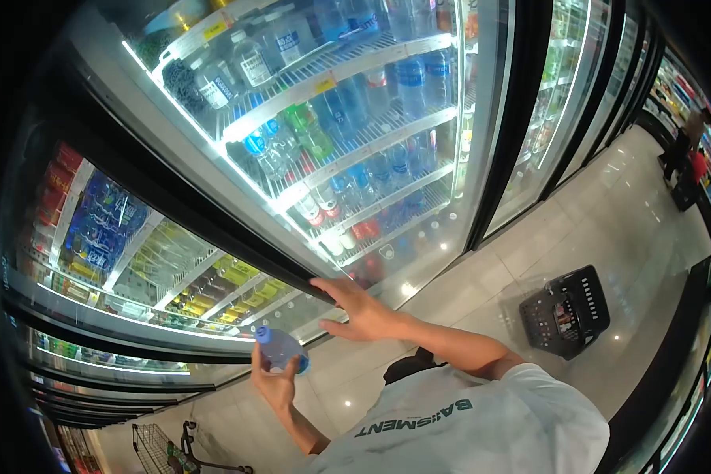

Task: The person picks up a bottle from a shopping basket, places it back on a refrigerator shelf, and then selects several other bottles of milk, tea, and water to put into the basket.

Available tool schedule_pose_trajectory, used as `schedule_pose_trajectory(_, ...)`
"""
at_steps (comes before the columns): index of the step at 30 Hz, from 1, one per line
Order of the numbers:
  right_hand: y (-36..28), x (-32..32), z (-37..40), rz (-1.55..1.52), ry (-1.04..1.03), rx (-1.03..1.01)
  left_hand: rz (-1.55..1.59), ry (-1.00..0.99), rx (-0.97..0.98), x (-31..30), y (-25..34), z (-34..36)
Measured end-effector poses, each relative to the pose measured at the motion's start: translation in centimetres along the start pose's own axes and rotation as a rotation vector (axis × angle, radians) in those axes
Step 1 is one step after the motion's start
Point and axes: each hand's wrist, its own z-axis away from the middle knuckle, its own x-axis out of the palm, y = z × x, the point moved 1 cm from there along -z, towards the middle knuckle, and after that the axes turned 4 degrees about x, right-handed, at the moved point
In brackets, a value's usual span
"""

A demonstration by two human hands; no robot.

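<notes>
My left hand (275, 383) is closed round a clear plastic bottle (279, 347) with a blue cap, held upright at the lower middle. Up and to the right of it, my right hand (355, 310) has its fingers spread at the dark edge of a glass cooler door (205, 209); whether it touches the edge is hard to tell. Nothing shows in that hand. Behind the glass in front of me, lit shelves (347, 150) carry rows of bottled drinks.
A black basket (565, 312) with items in it stands on the tiled floor to the right. At the lower left is a wire shopping cart (154, 450). More cooler doors line both sides. A person (691, 138) is far off at the upper right.
</notes>
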Motion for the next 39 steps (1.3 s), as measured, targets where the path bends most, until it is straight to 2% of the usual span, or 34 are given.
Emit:
schedule_pose_trajectory(3,-0.5,-1.2,-1.3,-0.160,-0.173,0.199,-0.051,-0.094,-0.052,3.0,0.0,2.5)
schedule_pose_trajectory(4,-0.9,-2.0,-0.8,-0.168,-0.182,0.204,-0.143,-0.164,0.005,4.6,0.9,3.1)
schedule_pose_trajectory(6,-1.0,-3.5,1.5,0.044,-0.546,0.313,-0.241,-0.242,0.039,7.2,1.9,4.1)
schedule_pose_trajectory(8,-0.3,-5.2,4.7,0.155,-0.616,0.315,-0.331,-0.437,0.234,10.8,2.1,5.1)
schedule_pose_trajectory(10,0.4,-8.0,7.9,0.405,-0.598,0.451,-0.322,-0.501,0.237,14.6,4.1,5.9)
schedule_pose_trajectory(12,1.6,-12.2,11.3,0.270,-0.360,0.435,-0.229,-0.644,0.369,18.5,5.3,7.0)
schedule_pose_trajectory(15,2.2,-20.2,15.9,0.277,-0.164,0.457,-0.116,-0.796,0.450,25.5,8.5,9.0)
schedule_pose_trajectory(16,2.0,-23.2,17.6,0.274,-0.094,0.492,-0.051,-0.842,0.409,27.9,10.2,9.9)
schedule_pose_trajectory(19,1.6,-32.1,23.4,0.475,0.180,0.664,-0.069,-0.830,0.508,32.1,15.8,10.2)
schedule_pose_trajectory(21,2.3,-36.9,28.5,0.648,0.360,0.793,-0.121,-0.770,0.461,33.5,16.1,9.8)
schedule_pose_trajectory(22,3.2,-39.0,31.1,0.749,0.461,0.833,-0.099,-0.697,0.517,34.0,15.4,9.7)
schedule_pose_trajectory(24,6.2,-42.4,37.4,0.967,0.521,1.034,-0.196,-0.646,0.342,34.4,16.8,9.9)
schedule_pose_trajectory(25,8.3,-43.8,40.3,0.963,0.518,1.030,-0.200,-0.641,0.340,34.6,17.1,10.3)
schedule_pose_trajectory(27,12.8,-45.7,46.3,1.205,0.507,1.298,-0.213,-0.589,0.219,34.4,17.2,11.4)
schedule_pose_trajectory(28,14.9,-46.5,48.8,1.201,0.499,1.287,-0.218,-0.577,0.214,34.5,17.4,12.0)
schedule_pose_trajectory(30,20.1,-47.8,54.2,1.122,0.410,1.617,-0.232,-0.555,0.140,34.6,17.8,13.1)
schedule_pose_trajectory(32,26.5,-47.2,62.0,1.092,0.354,1.682,-0.260,-0.516,0.142,34.2,18.9,13.6)
schedule_pose_trajectory(34,28.3,-45.7,64.8,0.928,0.374,1.768,-0.322,-0.493,0.164,33.3,20.3,13.5)
schedule_pose_trajectory(37,33.0,-42.5,71.0,0.777,0.345,1.676,-0.399,-0.397,0.232,31.9,24.4,13.0)
schedule_pose_trajectory(39,34.3,-40.8,72.0,0.717,0.193,1.872,-0.436,-0.342,0.290,30.9,27.5,12.8)
